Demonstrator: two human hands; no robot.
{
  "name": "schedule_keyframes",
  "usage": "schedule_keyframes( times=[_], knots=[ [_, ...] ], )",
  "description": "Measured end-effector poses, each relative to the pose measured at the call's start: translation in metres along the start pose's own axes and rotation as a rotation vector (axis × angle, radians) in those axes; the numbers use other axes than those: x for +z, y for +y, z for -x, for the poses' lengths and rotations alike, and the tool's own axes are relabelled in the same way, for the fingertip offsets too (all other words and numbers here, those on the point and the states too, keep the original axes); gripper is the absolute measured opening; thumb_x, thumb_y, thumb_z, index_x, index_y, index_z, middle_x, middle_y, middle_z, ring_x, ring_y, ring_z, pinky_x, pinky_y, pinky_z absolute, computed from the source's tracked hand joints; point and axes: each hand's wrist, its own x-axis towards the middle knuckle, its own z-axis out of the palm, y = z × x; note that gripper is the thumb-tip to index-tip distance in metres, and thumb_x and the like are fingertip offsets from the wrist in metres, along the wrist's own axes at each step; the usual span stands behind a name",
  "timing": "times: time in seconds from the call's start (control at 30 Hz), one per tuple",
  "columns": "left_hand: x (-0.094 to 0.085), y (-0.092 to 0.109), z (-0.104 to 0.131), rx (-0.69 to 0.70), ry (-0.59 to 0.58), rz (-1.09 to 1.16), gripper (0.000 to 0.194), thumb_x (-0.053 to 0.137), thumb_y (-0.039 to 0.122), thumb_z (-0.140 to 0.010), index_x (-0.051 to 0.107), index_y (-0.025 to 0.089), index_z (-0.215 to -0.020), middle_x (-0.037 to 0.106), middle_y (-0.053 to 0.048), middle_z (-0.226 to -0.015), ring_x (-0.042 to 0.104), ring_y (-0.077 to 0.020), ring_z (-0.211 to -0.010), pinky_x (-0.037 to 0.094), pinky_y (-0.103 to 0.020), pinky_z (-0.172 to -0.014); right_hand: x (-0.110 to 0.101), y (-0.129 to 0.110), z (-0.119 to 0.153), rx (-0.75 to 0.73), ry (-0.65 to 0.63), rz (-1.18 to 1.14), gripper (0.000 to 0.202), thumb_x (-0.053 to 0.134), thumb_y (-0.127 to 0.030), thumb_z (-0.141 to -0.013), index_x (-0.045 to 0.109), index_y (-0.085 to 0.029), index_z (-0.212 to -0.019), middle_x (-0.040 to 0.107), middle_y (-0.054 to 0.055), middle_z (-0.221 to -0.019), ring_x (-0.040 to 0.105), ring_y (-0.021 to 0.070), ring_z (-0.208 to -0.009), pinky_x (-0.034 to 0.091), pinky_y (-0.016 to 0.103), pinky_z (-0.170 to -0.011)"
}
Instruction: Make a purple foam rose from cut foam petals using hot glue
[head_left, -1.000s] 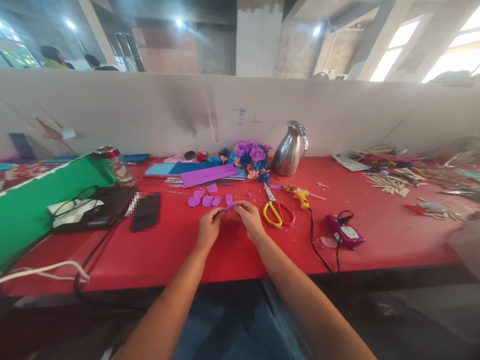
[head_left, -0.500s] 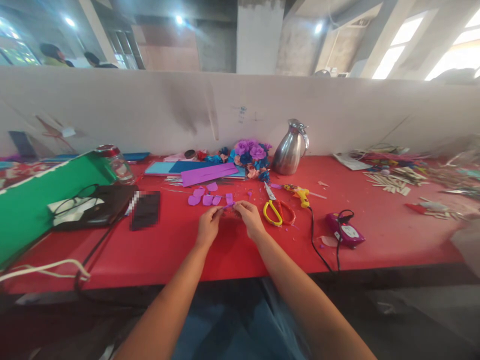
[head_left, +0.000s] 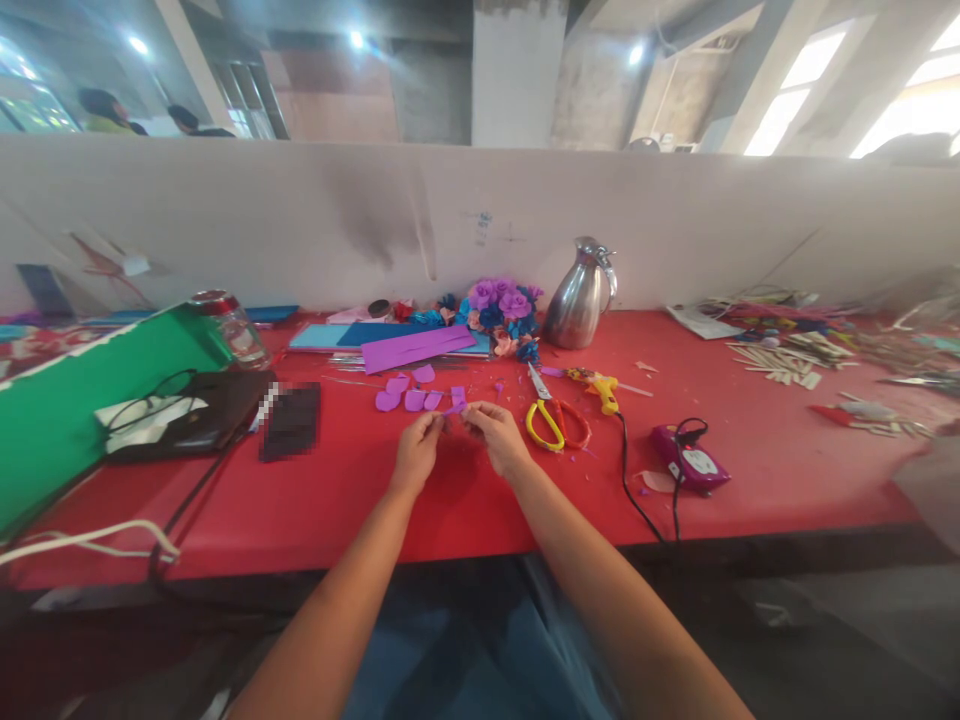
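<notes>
Between my hands is a small purple paper petal (head_left: 453, 410), pinched from both sides. My left hand (head_left: 417, 450) grips its left end between thumb and fingers. On the other end, my right hand (head_left: 496, 437) closes thumb and fingertips, which partly cover it. Just beyond lie several loose purple petals (head_left: 414, 401) on the red table (head_left: 330, 510). Scissors (head_left: 556, 420) with one yellow and one red handle rest to the right of my right hand. Behind the petals, a purple paper strip (head_left: 417, 348) lies across blue sheets (head_left: 315, 337).
A yellow glue gun (head_left: 602, 391) trails a black cord to a purple box (head_left: 691, 461). A steel jug (head_left: 580, 300) stands by paper flowers (head_left: 501, 303). At left are a phone (head_left: 291, 422), glasses (head_left: 154, 400), a glass jar (head_left: 234, 330) and a green panel (head_left: 97, 425). Wooden sticks (head_left: 780, 362) lie right.
My fingers have shifted slightly on the petal, and more of it shows between my hands. Everything else on the table stays put.
</notes>
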Motion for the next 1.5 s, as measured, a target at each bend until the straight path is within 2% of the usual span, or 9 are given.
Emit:
schedule_keyframes(
  times=[0.2, 0.57, 0.9, 1.23, 1.5],
  knots=[
    [0.000, 0.001, 0.000, 0.002, -0.009, 0.052, 0.034, 0.049, 0.047, -0.085, 0.058, 0.018, -0.068, 0.055, 0.000, -0.062, 0.048, -0.0136, -0.060, 0.039, -0.024, -0.058, 0.002, -0.003, 0.001, 0.025, -0.004, -0.021, 0.018, 0.072, -0.034, -0.057, 0.063, -0.019, -0.060, 0.055, -0.003, -0.055, 0.043, 0.0089, -0.053, 0.033, 0.023, -0.055],
    [-0.001, -0.001, 0.000, -0.030, 0.021, 0.071, 0.026, 0.051, 0.041, -0.084, 0.061, 0.018, -0.076, 0.062, 0.000, -0.071, 0.053, -0.0138, -0.065, 0.041, -0.024, -0.064, 0.003, 0.000, 0.002, 0.057, -0.039, -0.073, 0.017, 0.073, -0.031, -0.056, 0.062, -0.018, -0.061, 0.055, -0.004, -0.056, 0.043, 0.0083, -0.053, 0.031, 0.023, -0.055],
    [-0.001, -0.004, -0.001, -0.008, 0.038, -0.003, 0.025, 0.050, 0.040, -0.083, 0.062, 0.019, -0.076, 0.063, -0.001, -0.071, 0.055, -0.0165, -0.070, 0.043, -0.026, -0.068, 0.003, -0.005, 0.003, 0.022, 0.015, -0.084, 0.018, 0.070, -0.031, -0.058, 0.062, -0.021, -0.070, 0.058, -0.004, -0.063, 0.046, 0.0088, -0.055, 0.032, 0.021, -0.054],
    [-0.001, -0.001, 0.000, 0.016, 0.029, -0.005, 0.025, 0.050, 0.039, -0.084, 0.061, 0.019, -0.075, 0.062, 0.000, -0.069, 0.054, -0.0153, -0.066, 0.042, -0.025, -0.066, 0.001, 0.000, 0.001, 0.018, 0.003, -0.050, 0.015, 0.068, -0.031, -0.059, 0.060, -0.019, -0.061, 0.057, -0.003, -0.060, 0.044, 0.0082, -0.054, 0.032, 0.022, -0.055],
    [-0.001, -0.013, -0.002, 0.011, 0.032, -0.042, 0.025, 0.054, 0.039, -0.081, 0.068, 0.018, -0.083, 0.069, -0.003, -0.076, 0.060, -0.0183, -0.074, 0.045, -0.028, -0.071, 0.000, 0.002, -0.002, 0.055, 0.033, -0.079, 0.016, 0.068, -0.032, -0.057, 0.059, -0.019, -0.062, 0.057, -0.003, -0.058, 0.045, 0.0087, -0.052, 0.032, 0.022, -0.053]
  ],
)
